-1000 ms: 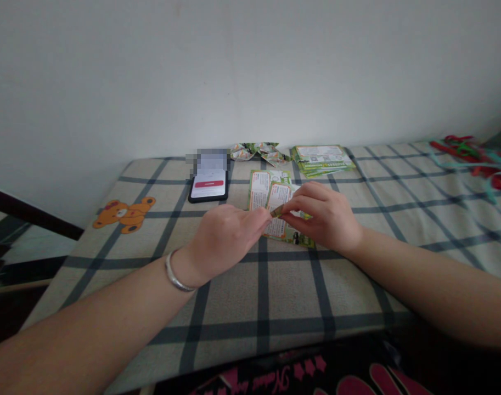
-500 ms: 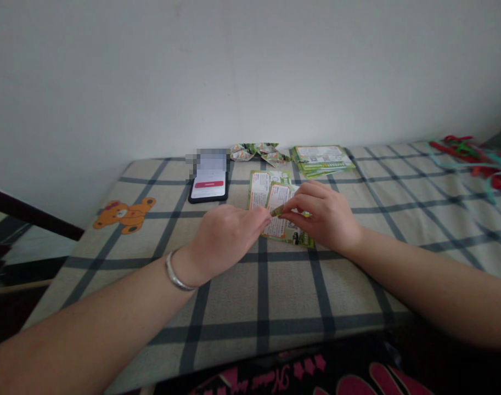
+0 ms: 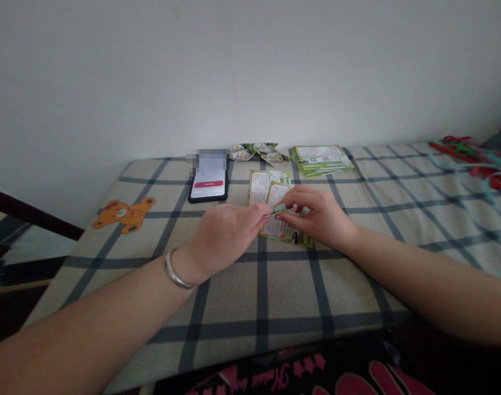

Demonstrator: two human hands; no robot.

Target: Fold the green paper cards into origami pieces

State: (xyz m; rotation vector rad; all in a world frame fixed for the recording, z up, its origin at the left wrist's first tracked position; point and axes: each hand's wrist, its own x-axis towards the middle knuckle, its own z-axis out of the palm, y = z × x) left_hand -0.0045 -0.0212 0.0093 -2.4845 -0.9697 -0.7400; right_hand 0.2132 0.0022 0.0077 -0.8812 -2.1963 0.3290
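Note:
Between my hands is a small folded piece of printed paper (image 3: pixel 279 209), green and white. My left hand (image 3: pixel 229 233), with a silver bangle at the wrist, pinches its left end; the fingertips are partly hidden behind the thumb side. My right hand (image 3: pixel 320 214) grips the other end between thumb and fingers. Beneath them a printed green-and-white leaflet (image 3: pixel 258 189) lies flat on the checked tablecloth (image 3: pixel 234 296). Part of the leaflet is covered by my right hand.
A phone (image 3: pixel 209 189) with a lit screen lies left of the leaflet. Behind are folded paper pieces (image 3: pixel 260 153) and a stack of leaflets (image 3: pixel 324 159). A bear cutout (image 3: pixel 124 215) lies at left. Red and teal ribbons (image 3: pixel 468 159) lie at far right.
My right fingers have shifted slightly left and lower around the folded paper, and more of its pale side shows. My left hand stays nearly in place.

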